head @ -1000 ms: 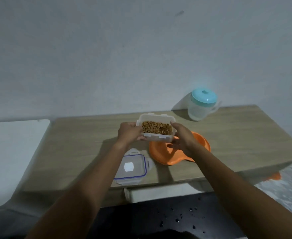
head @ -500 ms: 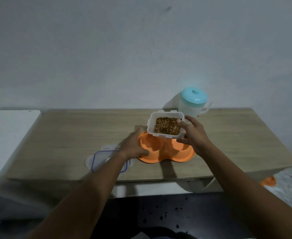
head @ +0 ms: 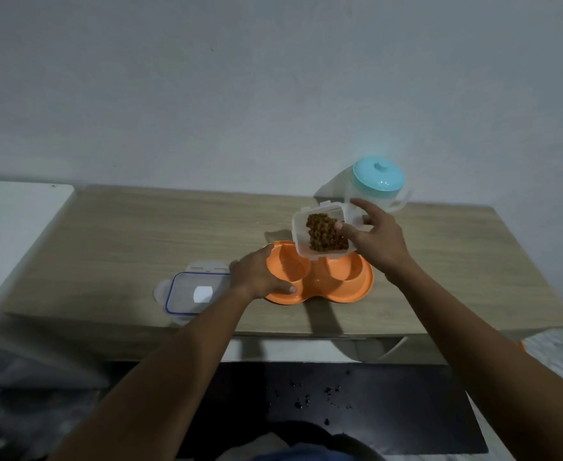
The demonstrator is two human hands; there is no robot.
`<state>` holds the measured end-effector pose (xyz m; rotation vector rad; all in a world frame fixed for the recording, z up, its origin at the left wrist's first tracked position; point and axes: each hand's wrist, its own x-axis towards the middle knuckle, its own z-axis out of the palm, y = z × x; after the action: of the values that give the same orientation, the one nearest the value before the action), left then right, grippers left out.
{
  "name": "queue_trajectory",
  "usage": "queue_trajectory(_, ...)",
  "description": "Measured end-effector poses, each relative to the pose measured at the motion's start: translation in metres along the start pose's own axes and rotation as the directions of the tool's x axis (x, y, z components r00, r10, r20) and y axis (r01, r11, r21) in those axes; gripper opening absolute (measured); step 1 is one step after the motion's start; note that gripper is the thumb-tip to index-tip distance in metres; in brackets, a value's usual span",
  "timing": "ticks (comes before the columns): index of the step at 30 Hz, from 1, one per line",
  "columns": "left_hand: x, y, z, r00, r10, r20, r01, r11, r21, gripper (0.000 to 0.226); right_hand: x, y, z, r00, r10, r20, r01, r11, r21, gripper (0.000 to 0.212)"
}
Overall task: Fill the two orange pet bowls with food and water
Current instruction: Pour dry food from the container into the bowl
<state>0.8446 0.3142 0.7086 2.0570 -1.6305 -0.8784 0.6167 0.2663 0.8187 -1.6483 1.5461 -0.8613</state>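
One orange double pet dish (head: 320, 287) with two bowls sits on a wooden table (head: 140, 234). Left hand (head: 260, 274) grips its rim. Right hand (head: 373, 237) clasps one tilted kibble container (head: 323, 234) above. One lid (head: 193, 291) lies left, one pitcher (head: 378, 184) behind.

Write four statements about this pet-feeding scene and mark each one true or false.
1. The right hand holds the food container tilted above the orange double bowl. True.
2. The left hand lifts the lid. False: it holds the bowl's left rim, and the lid lies on the table.
3. Both bowl hollows hold kibble. False: both look empty, and the kibble is in the container.
4. The jug has its teal cap on. True.
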Motion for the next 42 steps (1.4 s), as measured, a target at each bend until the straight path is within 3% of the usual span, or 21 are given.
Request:
queue_trajectory(3, -0.003, 0.0, 0.0, 0.999, 0.029, 0.018, -0.028, 0.998, -0.062, 0.114, -0.006, -0.007, -0.002, 1.0, -0.031, -0.006, 0.03, 0.999, -0.022, 0.058)
queue_trajectory(11, 0.0, -0.009, 0.002, 0.999, 0.023, 0.048, -0.021, 0.999, -0.046, 0.123, -0.011, -0.012, -0.002, 0.999, -0.044, -0.019, 0.043, 0.997, -0.063, 0.064)
queue_trajectory(20, 0.003, -0.01, -0.002, 0.994, 0.087, 0.06, -0.082, 0.993, -0.079, 0.108, -0.012, -0.026, -0.001, 0.995, -0.095, -0.018, 0.091, 0.984, -0.157, 0.066)
queue_trajectory(42, 0.01, -0.015, 0.001, 0.992, 0.091, 0.082, -0.076, 0.982, -0.173, 0.108, -0.011, -0.034, 0.005, 0.997, -0.066, -0.028, 0.061, 0.985, -0.159, 0.067)
